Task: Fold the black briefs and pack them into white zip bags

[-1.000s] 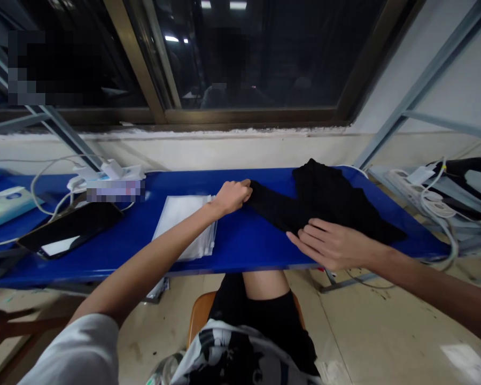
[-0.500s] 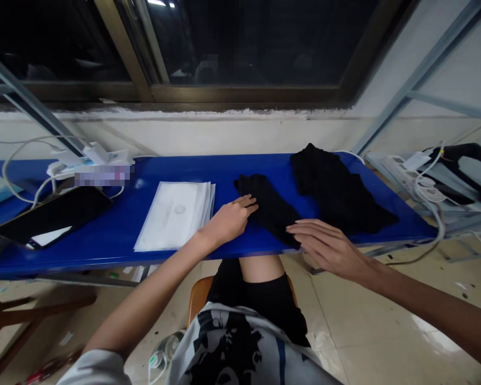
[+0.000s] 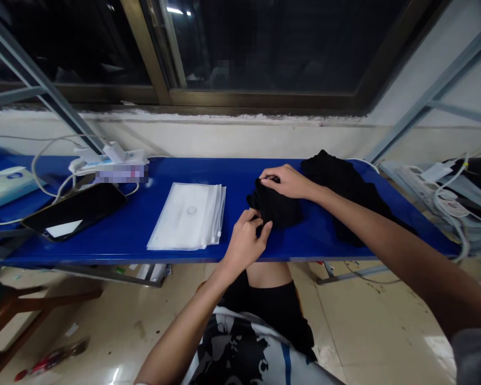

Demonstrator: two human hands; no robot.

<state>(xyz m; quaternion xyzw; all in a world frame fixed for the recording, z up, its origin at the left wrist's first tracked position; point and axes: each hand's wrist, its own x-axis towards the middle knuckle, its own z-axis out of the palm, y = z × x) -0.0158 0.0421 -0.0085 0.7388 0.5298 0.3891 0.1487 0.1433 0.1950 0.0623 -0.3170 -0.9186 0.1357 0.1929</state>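
Atop the blue bench (image 3: pixel 208 174), left hand (image 3: pixel 246 247) and right hand (image 3: pixel 286 182) both pinching bunched black fabric (image 3: pixel 274 209), perhaps a sock.

Held between the left grip (image 3: pixel 246 243) and the right grip (image 3: pixel 286 181), the bunched black cloth (image 3: pixel 274 207) looks soft and matt, and a second black cloth (image 3: pixel 344 179) just beyond the right grip has the same dull finish. Under both grips, the blue worktop (image 3: pixel 232 176) is smooth and glossy. Left of the left grip, the stacked plastic sleeves (image 3: pixel 188 216) look milky and smooth, while the glossy black glass tablet (image 3: pixel 76 210) lies farther off. Below the grips, the tile floor (image 3: pixel 364 321) shines.
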